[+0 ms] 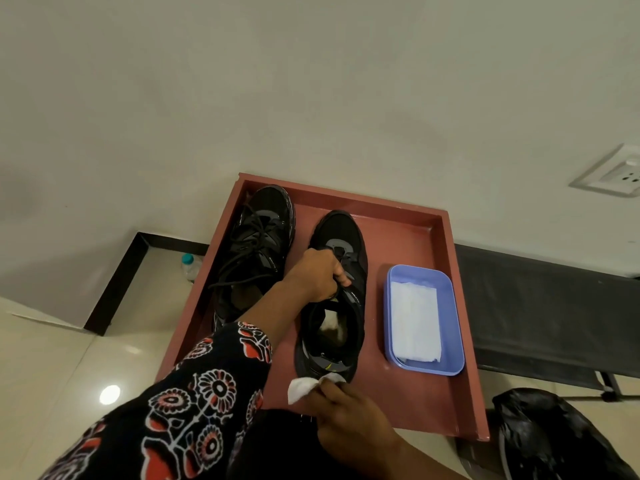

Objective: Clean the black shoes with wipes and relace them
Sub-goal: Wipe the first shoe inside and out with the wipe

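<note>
While the left hand [317, 271] grips the tongue of the right-side black shoe [332, 296] on the red tray [408, 393], the right hand [349, 410] pinches a white wipe [303, 388] against its heel, at six o'clock of the shoe; the laced shoe [256, 247] lies at nine o'clock; the blue tub of wipes [422, 320] at three.

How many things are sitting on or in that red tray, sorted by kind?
Black shoes: 2, laced shoe and unlaced shoe
Blue tub of wipes: 1
Loose wipe, pinched by the right hand: 1
Total on the red tray: 4
</note>
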